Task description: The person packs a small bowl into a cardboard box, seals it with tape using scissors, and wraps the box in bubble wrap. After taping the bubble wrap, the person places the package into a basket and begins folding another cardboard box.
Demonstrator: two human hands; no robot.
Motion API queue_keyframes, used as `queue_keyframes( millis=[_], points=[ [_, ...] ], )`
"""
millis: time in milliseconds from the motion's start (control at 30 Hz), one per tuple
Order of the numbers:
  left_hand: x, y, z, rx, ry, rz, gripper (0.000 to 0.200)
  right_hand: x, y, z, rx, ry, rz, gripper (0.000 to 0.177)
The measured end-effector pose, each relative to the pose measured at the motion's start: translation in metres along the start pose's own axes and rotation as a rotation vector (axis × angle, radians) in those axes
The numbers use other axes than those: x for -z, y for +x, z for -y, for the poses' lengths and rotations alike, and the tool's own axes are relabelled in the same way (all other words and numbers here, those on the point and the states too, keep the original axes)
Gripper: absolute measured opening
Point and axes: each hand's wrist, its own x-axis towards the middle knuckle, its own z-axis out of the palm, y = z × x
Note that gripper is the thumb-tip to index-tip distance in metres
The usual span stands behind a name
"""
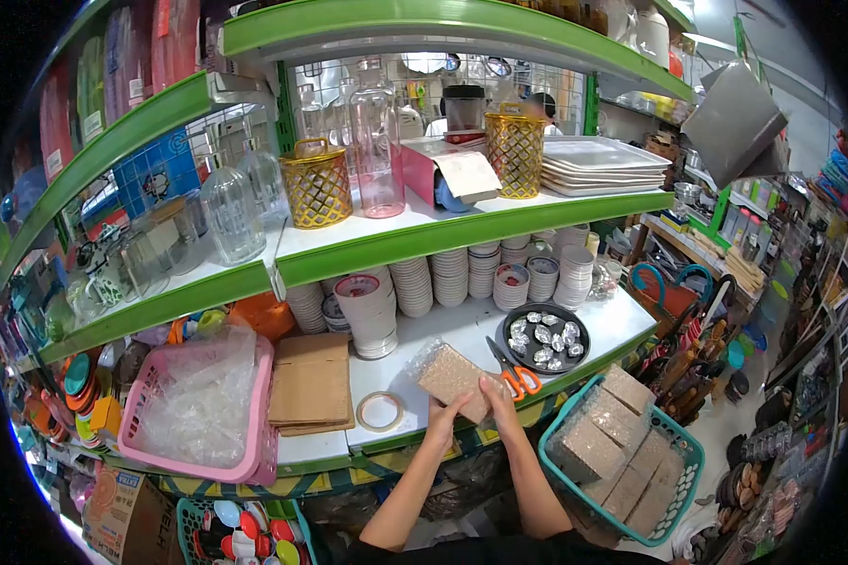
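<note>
Over the front edge of the white shelf, both hands grip a small brown cardboard box wrapped in bubble wrap (454,375). My left hand (443,420) closes on its near left side, and my right hand (500,399) holds its right end. Loose bubble wrap sticks out at the far left end. Just right of the box lie scissors (522,381) with orange handles. A roll of tape (400,408) rests flat to the left, beside a stack of flat cardboard (311,384). Behind the scissors, a round black tray (586,350) holds several foil-like silvery pieces.
A teal basket (548,463) of wrapped boxes stands at lower right; a pink basket (134,454) of bubble wrap is at left. Stacked white cups (367,320) line the shelf back. A green-edged shelf (462,235) overhangs the work area. Another basket (190,513) sits below left.
</note>
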Motion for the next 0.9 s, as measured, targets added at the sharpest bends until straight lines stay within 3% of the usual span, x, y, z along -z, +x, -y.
queue_keyframes(
  millis=[167,233,300,500,767,900],
  points=[
    [-0.015,-0.012,-0.022,-0.015,-0.007,0.068,0.074,0.013,-0.021,0.023,-0.036,0.098,0.001,0.049],
    [-0.018,-0.016,-0.024,-0.024,-0.006,0.085,0.072,0.024,-0.025,0.029,0.040,0.096,-0.024,0.037],
    [-0.021,-0.018,-0.029,0.008,0.044,0.218,0.073,0.030,-0.035,0.041,0.028,0.026,-0.043,0.032],
    [-0.060,-0.030,-0.034,0.088,0.049,0.317,0.073,0.068,-0.056,0.060,0.069,0.059,-0.064,0.031],
    [-0.110,-0.061,-0.010,0.107,0.118,0.453,0.072,0.127,-0.102,0.078,0.093,0.125,-0.044,0.041],
    [-0.129,-0.081,0.009,0.125,0.104,0.502,0.070,0.155,-0.121,0.077,0.106,0.160,-0.050,0.067]
  ],
)
